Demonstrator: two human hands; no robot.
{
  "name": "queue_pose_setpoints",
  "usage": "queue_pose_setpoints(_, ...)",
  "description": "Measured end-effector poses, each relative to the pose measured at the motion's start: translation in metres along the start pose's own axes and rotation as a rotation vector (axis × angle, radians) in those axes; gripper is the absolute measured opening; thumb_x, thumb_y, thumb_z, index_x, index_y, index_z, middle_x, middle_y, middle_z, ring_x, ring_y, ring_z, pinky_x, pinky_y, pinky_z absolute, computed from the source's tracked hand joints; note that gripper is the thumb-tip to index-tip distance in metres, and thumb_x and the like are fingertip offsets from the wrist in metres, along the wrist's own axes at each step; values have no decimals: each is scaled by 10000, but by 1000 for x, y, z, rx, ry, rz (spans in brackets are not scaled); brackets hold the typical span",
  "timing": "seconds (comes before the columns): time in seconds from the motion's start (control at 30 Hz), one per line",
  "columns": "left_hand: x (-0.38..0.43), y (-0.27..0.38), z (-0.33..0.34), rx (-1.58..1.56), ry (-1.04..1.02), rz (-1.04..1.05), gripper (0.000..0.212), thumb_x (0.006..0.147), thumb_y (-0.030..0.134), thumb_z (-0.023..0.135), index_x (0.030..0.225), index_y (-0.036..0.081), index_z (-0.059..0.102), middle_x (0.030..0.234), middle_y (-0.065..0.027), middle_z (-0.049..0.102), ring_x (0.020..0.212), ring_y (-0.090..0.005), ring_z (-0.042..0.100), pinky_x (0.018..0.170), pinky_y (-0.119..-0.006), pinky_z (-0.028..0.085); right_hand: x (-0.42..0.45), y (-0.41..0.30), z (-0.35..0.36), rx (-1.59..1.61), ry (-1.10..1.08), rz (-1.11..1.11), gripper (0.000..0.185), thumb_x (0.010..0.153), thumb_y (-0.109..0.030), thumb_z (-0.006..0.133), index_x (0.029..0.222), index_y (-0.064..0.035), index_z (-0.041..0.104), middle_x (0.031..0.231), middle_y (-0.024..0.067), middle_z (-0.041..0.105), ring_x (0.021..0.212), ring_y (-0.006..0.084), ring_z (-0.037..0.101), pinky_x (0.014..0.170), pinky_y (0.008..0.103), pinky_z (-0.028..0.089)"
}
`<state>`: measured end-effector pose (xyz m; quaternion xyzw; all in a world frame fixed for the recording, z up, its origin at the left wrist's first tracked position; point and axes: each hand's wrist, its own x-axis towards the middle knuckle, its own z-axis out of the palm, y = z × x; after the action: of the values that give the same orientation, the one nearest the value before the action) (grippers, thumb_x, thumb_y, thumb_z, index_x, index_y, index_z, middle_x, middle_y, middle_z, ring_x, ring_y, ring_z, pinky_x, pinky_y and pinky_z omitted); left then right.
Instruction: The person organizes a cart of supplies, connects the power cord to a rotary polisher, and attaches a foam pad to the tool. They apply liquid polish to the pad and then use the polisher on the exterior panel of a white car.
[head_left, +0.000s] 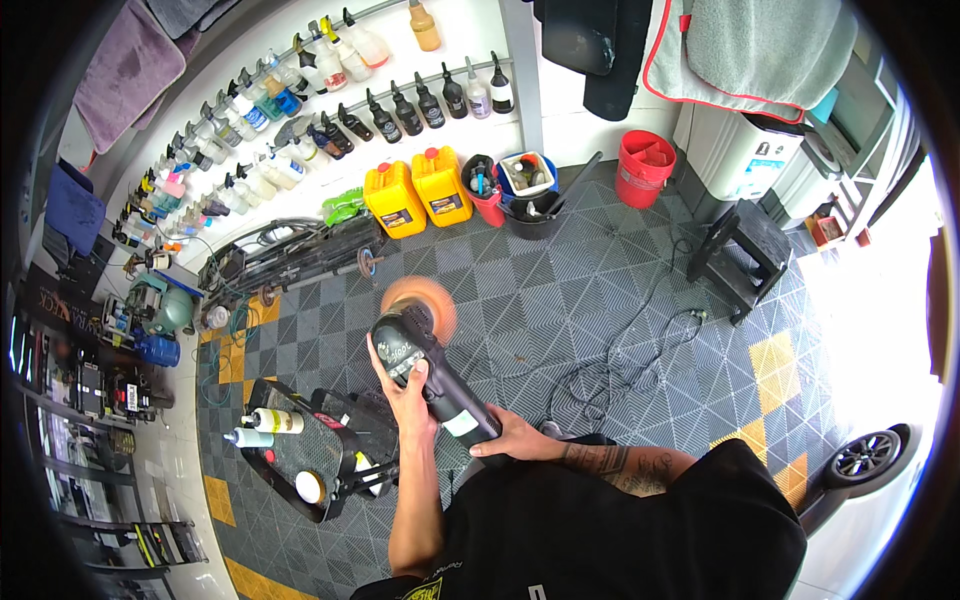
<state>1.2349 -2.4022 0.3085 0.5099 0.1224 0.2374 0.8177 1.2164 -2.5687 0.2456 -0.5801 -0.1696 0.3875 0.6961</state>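
Note:
A black car polishing machine (439, 375) is held up in front of me with both hands, over the tiled floor. My left hand (409, 394) grips its head end, the thumb lying on top of the housing. Around the rear of the body my right hand (517, 435) is closed. An orange round pad (431, 304) sits on the machine's far end, tilted up and blurred at its rim. Below and left of my left hand stands a black rolling tool cart (292, 465), bearing squeeze bottles (277, 421) and a round white-topped pad (309, 487).
A black cable (592, 386) lies coiled on the floor right of the machine. Beyond stand yellow jerrycans (395, 199), a red bucket (645, 169) and a black step stool (739, 259). Spray bottles (427, 105) hang on wall rails. A car wheel (865, 457) shows at right.

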Motion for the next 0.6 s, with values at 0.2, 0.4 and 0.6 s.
queue_pose_setpoints(0.2, 1, 0, -1, -44, 29, -10, 919, 740, -73, 635, 1497, 173, 176, 1306, -89, 444, 1079, -204, 527, 915, -319, 473, 1, 2, 0, 12, 2, 17, 831, 685, -293, 800, 1329, 37, 391, 1131, 129, 567, 1073, 210, 535, 946, 323, 409)
queue_pose_setpoints(0.4, -1, -1, 0, 9, 11, 6, 878, 762, 30, 673, 1492, 148, 200, 1342, -83, 441, 1137, -217, 503, 966, -334, 429, 2, 7, -2, 13, -32, 12, 797, 701, -260, 795, 1322, 35, 392, 1135, 116, 564, 1074, 200, 523, 941, 330, 412)
queue_pose_setpoints(0.6, -2, 1, 3, 24, 20, 7, 875, 760, 27, 666, 1492, 139, 200, 1343, -80, 440, 1139, -215, 498, 972, -335, 421, 2, 12, -2, 37, -16, 22, 805, 705, -247, 794, 1334, 34, 378, 1156, 115, 552, 1087, 200, 513, 949, 332, 406)
